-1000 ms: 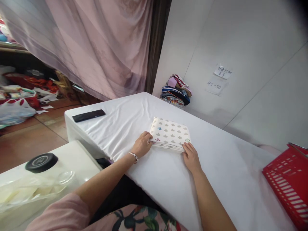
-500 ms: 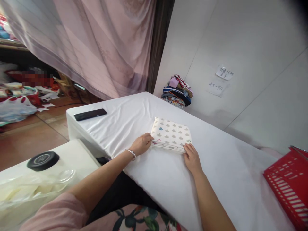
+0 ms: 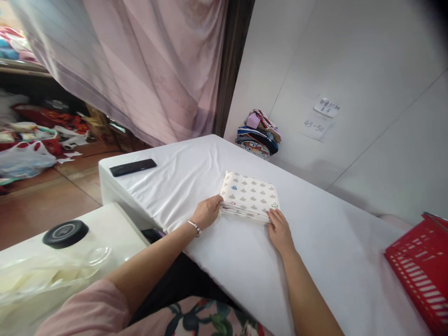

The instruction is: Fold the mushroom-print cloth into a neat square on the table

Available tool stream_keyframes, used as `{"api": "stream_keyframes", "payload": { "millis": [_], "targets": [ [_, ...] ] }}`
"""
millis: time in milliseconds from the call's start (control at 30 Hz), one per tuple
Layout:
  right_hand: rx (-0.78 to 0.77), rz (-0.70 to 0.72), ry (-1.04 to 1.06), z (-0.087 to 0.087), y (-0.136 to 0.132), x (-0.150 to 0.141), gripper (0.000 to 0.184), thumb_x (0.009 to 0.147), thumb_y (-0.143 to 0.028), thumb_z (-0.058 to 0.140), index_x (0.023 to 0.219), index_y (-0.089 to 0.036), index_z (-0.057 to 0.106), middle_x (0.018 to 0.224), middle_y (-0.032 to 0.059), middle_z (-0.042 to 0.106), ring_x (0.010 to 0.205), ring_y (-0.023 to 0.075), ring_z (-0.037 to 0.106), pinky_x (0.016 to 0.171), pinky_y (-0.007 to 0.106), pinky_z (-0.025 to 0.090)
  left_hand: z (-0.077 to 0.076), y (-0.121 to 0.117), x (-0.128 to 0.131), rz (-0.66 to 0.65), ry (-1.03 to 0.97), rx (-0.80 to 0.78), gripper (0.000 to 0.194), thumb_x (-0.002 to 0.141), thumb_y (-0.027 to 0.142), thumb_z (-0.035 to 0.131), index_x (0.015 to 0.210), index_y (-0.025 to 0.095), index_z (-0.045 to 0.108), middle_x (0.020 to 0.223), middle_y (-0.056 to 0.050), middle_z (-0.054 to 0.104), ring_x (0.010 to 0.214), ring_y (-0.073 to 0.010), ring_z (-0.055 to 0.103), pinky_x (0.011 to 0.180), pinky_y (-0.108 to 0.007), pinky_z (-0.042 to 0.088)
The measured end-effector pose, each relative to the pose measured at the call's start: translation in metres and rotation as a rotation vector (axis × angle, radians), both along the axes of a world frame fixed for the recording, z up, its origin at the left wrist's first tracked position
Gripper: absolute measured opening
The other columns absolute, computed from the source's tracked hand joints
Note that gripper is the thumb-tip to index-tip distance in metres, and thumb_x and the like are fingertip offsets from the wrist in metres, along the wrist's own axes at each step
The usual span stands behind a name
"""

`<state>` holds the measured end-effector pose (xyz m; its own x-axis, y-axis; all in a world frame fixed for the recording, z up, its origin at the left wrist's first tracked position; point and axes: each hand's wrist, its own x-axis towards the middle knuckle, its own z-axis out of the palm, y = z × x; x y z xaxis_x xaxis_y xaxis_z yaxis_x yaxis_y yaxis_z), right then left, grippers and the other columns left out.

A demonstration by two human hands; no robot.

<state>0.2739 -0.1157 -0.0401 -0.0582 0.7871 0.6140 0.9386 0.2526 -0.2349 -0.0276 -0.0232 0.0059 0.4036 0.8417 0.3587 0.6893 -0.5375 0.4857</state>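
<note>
A folded cloth (image 3: 250, 193), cream with grey leaf-like motifs and a few coloured ones, lies in a neat layered block on the white-covered table (image 3: 241, 261). At its near left corner, my left hand (image 3: 207, 211) pinches the edge, thumb and fingers together. My right hand (image 3: 280, 229) grips the near right corner, its fingers on top and the thumb hidden. Several stacked layers show along the near edge between my hands. A bracelet (image 3: 193, 227) circles my left wrist.
A black phone (image 3: 133, 167) lies at the table's far left. Folded clothes (image 3: 258, 133) are piled against the wall beyond the far edge. A red basket (image 3: 420, 266) stands at right. On the white surface at left are a black round lid (image 3: 66, 234) and a clear plastic bag (image 3: 45, 275).
My left hand has shifted very slightly at the cloth's corner. The cloth and my right hand stay in place, and the view has moved a touch.
</note>
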Motion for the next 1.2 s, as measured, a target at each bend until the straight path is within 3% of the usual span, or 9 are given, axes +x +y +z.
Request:
{"api": "stream_keyframes", "payload": {
  "millis": [200, 533, 733, 1033, 1200],
  "targets": [
    [0.000, 0.002, 0.000, 0.000, 0.000, 0.000, 0.046, 0.079, -0.011, 0.042, 0.123, -0.022, 0.055, 0.126, 0.0070, 0.054, 0.125, 0.0258, 0.040, 0.101, 0.051, 0.040, 0.005, -0.007, 0.001, -0.010, 0.007, 0.065, 0.021, 0.080, 0.013, 0.038, 0.089, 0.023, 0.055, 0.108, -0.003, 0.057, 0.082, -0.0154, 0.059, 0.066, -0.026, 0.045],
    [-0.007, 0.009, -0.004, 0.002, 0.000, 0.000, 0.044, 0.080, -0.011, 0.042, 0.121, -0.019, 0.056, 0.125, 0.0089, 0.054, 0.124, 0.0258, 0.040, 0.101, 0.050, 0.040, 0.010, -0.012, 0.006, 0.020, 0.209, 0.099, 0.023, 0.088, 0.026, 0.040, 0.098, 0.025, 0.060, 0.117, -0.005, 0.051, 0.092, -0.0197, 0.056, 0.067, -0.030, 0.046],
    [-0.012, 0.004, 0.016, 0.001, 0.000, 0.000, 0.043, 0.081, -0.012, 0.043, 0.121, -0.020, 0.056, 0.125, 0.0087, 0.055, 0.125, 0.0261, 0.040, 0.101, 0.050, 0.040, 0.014, -0.009, 0.014, -0.009, 0.264, 0.102, 0.021, 0.088, 0.018, 0.039, 0.084, 0.021, 0.060, 0.105, -0.008, 0.050, 0.091, -0.0205, 0.051, 0.062, -0.030, 0.044],
    [-0.053, 0.001, 0.037, 0.003, -0.001, -0.001, 0.045, 0.080, -0.013, 0.042, 0.122, -0.020, 0.056, 0.127, 0.0080, 0.054, 0.126, 0.0255, 0.038, 0.103, 0.049, 0.037, 0.019, -0.013, 0.010, 0.080, 0.360, 0.077, 0.023, 0.089, 0.028, 0.040, 0.084, 0.019, 0.060, 0.099, -0.007, 0.048, 0.090, -0.0206, 0.049, 0.059, -0.029, 0.043],
    [-0.052, -0.007, 0.020, 0.003, -0.001, -0.001, 0.043, 0.081, -0.013, 0.042, 0.121, -0.017, 0.057, 0.126, 0.0099, 0.054, 0.126, 0.0259, 0.039, 0.103, 0.048, 0.037, 0.024, -0.011, 0.017, 0.089, 0.435, 0.044, 0.024, 0.088, 0.022, 0.039, 0.078, 0.016, 0.061, 0.092, -0.009, 0.049, 0.087, -0.0214, 0.051, 0.056, -0.029, 0.041]
  ]
}}
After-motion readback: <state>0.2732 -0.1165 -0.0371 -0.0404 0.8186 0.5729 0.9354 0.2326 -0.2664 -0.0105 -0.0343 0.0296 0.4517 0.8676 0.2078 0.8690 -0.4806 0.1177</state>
